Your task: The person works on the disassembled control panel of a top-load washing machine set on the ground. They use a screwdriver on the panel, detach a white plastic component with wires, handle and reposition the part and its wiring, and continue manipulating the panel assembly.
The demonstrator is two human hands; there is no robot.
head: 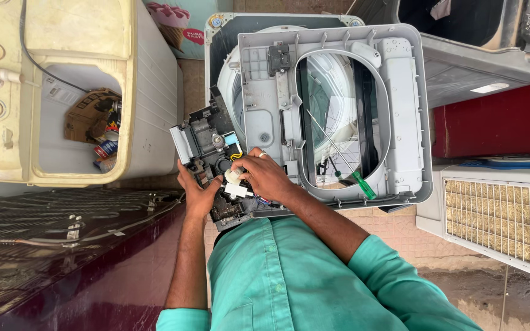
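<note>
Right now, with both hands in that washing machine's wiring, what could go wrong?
1. The green-handled screwdriver lies loose across the tub opening of the grey top panel; a nudge might drop it into the drum.
2. The right hand and left hand grip the small white connector among thin wires; pulling hard could snap one.
3. The tilted black control assembly could slip.

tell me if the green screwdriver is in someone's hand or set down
Set down. The green screwdriver lies across the grey washer top's opening, clear of both hands.
</note>
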